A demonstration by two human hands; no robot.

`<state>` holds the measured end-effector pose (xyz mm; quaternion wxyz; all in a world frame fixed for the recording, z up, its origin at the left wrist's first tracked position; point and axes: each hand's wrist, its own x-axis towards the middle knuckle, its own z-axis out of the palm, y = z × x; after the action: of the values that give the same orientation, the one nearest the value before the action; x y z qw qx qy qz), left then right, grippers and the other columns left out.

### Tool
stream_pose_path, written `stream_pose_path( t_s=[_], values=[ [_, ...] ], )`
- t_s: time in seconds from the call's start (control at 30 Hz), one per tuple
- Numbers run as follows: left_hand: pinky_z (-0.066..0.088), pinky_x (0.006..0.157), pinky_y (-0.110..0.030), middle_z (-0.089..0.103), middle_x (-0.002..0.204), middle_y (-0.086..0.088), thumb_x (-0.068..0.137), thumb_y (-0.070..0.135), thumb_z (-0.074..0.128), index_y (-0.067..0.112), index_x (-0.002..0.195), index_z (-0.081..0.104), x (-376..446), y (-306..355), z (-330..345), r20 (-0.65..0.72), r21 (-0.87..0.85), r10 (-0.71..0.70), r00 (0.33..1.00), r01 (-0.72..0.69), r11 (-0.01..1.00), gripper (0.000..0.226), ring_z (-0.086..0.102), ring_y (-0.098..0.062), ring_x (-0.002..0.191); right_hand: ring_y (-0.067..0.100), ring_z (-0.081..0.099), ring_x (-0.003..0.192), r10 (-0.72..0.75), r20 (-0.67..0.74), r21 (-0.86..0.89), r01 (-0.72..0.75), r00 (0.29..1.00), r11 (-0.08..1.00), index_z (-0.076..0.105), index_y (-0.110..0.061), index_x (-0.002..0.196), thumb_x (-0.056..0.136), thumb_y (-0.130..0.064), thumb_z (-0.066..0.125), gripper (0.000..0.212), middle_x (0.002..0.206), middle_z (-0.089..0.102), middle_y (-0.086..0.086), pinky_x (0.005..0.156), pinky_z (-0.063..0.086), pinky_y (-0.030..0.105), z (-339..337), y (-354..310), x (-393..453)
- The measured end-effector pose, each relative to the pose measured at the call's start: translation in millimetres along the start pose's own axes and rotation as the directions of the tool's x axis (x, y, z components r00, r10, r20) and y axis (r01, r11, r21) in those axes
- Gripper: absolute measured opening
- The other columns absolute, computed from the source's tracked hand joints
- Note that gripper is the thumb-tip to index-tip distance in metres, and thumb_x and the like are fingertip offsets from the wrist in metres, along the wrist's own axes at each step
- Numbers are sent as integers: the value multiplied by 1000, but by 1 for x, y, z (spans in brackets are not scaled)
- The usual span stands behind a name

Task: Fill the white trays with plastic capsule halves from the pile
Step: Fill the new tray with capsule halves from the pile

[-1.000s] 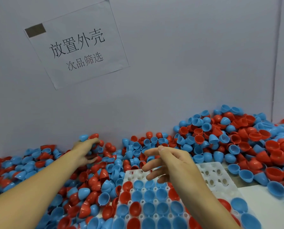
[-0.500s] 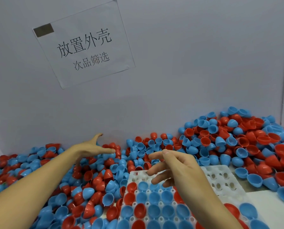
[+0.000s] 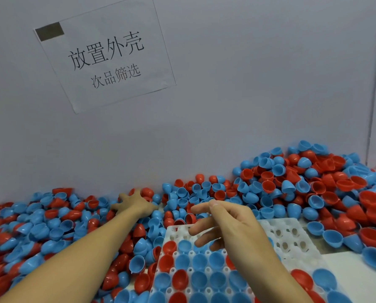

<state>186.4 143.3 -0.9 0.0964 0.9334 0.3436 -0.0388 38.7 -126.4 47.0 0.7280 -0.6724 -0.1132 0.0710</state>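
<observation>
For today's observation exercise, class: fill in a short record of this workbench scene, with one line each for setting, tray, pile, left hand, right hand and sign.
setting: bench against a grey wall
tray: white tray, near rows hold red and blue halves, far-right cells empty
pile: red and blue capsule halves heaped along the wall
left hand: left hand reaching into the pile by the wall, fingers spread
right hand: right hand above the tray's far edge, fingers loosely extended, nothing visibly held
sign: paper sign with Chinese text on the wall
</observation>
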Motion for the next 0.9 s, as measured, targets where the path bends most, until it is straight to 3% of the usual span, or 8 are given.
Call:
stream_pose_path(
  t_s=[0.13, 0.2, 0.3, 0.4, 0.53, 0.63, 0.8, 0.9],
  values=[
    [40, 108, -50, 29, 152, -14, 77, 66, 73, 30, 151, 37, 4, -16, -3, -78, -43, 41, 996, -45, 998, 90, 40, -42, 134, 13, 68, 62, 2, 22, -1, -2, 1000, 1000, 72, -23, 95, 106, -28, 37, 37, 75, 76, 3, 55, 47, 19, 3, 0, -1],
    [46, 103, -44, 43, 145, -14, 78, 55, 78, 26, 144, 50, 6, -24, -9, -137, -181, 44, 990, -68, 981, 77, 52, -37, 124, 13, 69, 62, -1, 29, -7, 1, 1000, 1000, 72, -24, 94, 106, -27, 37, 37, 76, 76, 3, 55, 47, 19, 3, 1, -1],
    [53, 79, -37, 70, 108, -16, 81, 29, 77, 17, 92, 72, 10, -38, -23, -220, -522, -2, 975, -116, 845, 18, 63, -31, 89, 14, 69, 63, 0, 22, -6, 0, 1000, 1000, 72, -23, 95, 106, -28, 38, 37, 76, 76, 3, 56, 47, 19, 2, 1, -1],
    [53, 60, -37, 67, 72, -15, 82, 16, 73, 10, 65, 61, 10, -49, -37, -153, -776, -87, 984, -65, 628, 21, 57, -27, 60, 15, 70, 64, 1, 15, -5, -1, 1000, 1000, 72, -23, 96, 106, -30, 38, 36, 77, 76, 2, 59, 47, 22, 1, 2, 0],
    [51, 52, -32, 58, 72, -12, 84, 8, 67, 10, 75, 62, 4, -55, -54, -25, -916, -128, 991, 29, 401, 11, 55, -25, 57, 16, 70, 66, 7, 13, -10, -7, 1000, 1000, 72, -24, 96, 105, -31, 39, 35, 77, 76, 2, 61, 48, 24, 2, 3, 1],
    [51, 57, -34, 55, 76, -12, 84, 13, 64, 12, 80, 54, -5, -58, -64, 61, -960, -142, 988, 97, 261, 11, 57, -28, 65, 16, 70, 65, 12, 13, -11, -12, 1000, 1000, 73, -23, 96, 105, -30, 39, 36, 77, 76, 2, 59, 47, 22, 4, 4, 1],
    [48, 59, -36, 53, 86, -12, 82, 9, 61, 12, 84, 58, -32, -53, -77, 121, -992, -114, 986, 125, 27, 5, 53, -29, 73, 16, 71, 65, 15, 16, -22, -15, 1000, 1000, 73, -24, 96, 105, -30, 39, 35, 77, 76, 1, 59, 47, 22, 5, 6, 1],
    [48, 56, -36, 56, 97, -15, 82, 8, 57, 12, 93, 64, -59, -48, -84, 139, -987, -77, 987, 131, -95, 13, 55, -31, 80, 17, 71, 65, 12, 14, -21, -12, 1000, 1000, 73, -23, 95, 105, -30, 40, 35, 77, 76, 2, 59, 47, 23, 5, 6, 1]
  ],
)
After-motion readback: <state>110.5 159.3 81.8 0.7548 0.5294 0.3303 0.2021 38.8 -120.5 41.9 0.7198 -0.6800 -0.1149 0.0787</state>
